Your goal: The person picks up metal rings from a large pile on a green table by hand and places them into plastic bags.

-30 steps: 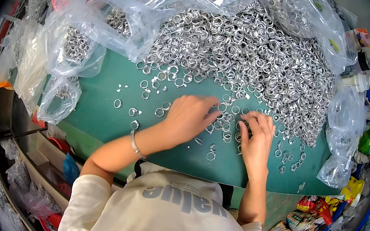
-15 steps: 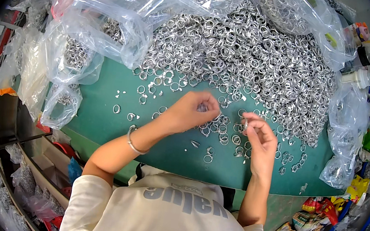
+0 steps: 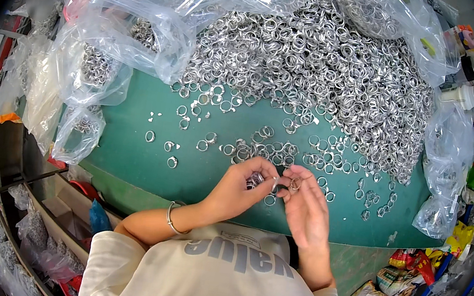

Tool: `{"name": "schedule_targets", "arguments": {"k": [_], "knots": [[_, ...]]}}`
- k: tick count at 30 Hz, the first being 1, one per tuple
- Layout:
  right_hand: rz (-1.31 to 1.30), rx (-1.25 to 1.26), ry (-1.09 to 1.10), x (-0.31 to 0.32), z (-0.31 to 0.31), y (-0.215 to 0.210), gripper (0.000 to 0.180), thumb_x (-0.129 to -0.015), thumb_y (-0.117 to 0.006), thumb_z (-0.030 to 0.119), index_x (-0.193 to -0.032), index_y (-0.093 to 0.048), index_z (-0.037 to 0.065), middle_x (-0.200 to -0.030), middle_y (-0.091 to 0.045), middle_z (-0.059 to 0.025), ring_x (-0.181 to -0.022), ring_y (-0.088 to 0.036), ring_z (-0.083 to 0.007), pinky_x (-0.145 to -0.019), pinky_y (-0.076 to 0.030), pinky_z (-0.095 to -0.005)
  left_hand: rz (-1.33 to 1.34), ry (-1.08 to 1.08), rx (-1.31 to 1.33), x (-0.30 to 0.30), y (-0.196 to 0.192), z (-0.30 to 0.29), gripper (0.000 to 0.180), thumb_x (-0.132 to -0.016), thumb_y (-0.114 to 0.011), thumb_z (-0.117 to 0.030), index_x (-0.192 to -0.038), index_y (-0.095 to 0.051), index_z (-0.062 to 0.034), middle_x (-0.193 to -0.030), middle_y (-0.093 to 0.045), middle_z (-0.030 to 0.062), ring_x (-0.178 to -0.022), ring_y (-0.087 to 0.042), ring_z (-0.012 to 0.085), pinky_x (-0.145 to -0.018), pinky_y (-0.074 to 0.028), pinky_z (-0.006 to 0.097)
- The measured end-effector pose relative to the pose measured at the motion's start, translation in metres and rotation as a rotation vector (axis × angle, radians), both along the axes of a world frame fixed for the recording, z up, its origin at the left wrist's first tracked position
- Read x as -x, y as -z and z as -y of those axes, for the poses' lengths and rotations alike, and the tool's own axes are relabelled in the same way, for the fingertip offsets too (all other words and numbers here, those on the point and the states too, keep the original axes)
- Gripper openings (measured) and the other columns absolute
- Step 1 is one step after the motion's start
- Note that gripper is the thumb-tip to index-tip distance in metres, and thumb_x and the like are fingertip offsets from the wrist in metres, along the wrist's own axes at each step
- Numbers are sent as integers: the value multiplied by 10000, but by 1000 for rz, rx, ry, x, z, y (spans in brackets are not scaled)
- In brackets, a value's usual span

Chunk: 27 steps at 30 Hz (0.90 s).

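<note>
Close to the near edge of the green table, both hands meet in front of my chest. My left hand is curled around several silver rings, which show between thumb and fingers. Opposite it, my right hand pinches a silver ring at its fingertips. The fingertips of the two hands nearly touch, and exactly how many rings sit between them cannot be made out. Just beyond the hands lies a small cluster of loose rings. A large heap of rings covers the far part of the table.
Clear plastic bags with rings inside stand at the left. Another clear bag hangs over the table's right edge. Scattered rings and small white bits lie on the green tabletop. Open boxes are below left.
Both hands have drawn back toward my chest and come together. Loose rings formerly under the left hand are now uncovered. Some rings on the right side of the table have shifted slightly.
</note>
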State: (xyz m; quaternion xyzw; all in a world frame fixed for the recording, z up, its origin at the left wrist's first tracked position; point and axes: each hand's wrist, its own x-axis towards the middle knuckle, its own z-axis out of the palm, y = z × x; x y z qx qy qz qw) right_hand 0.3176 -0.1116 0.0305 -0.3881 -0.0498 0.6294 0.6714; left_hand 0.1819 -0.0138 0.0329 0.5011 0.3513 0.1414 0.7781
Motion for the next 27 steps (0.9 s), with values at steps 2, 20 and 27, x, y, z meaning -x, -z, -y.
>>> {"name": "schedule_targets", "arguments": {"k": [2,20,27], "knots": [[411,-105,-3,13,2,-3,369,-917,-447,180,-1239,-396,8,-1174,-463,-97,-1074,-449,-191,-887,-363,-329,73,-25,465,0,6,4,129,-860,-543,-86,-980,-522,-42,-816,-543,32,-651,-478,67,-453,-309,174],[1961,68,-149,-14,-2,11,201,-676,-692,57,-868,-641,91,-1013,-547,-37,-925,-470,-251,-814,-331,-384,388,28,778,17,31,0,291,-913,-472,-251,-879,-599,8,-769,-563,99,-619,-527,177,-403,-346,215],[2007,232,-20,-31,5,5,208,-689,-689,62,-883,-615,85,-1040,-535,-49,-978,-468,-264,-834,-324,-396,215,-63,689,14,14,5,314,-928,-465,-271,-958,-600,12,-786,-570,83,-687,-570,180,-442,-405,212]]}}
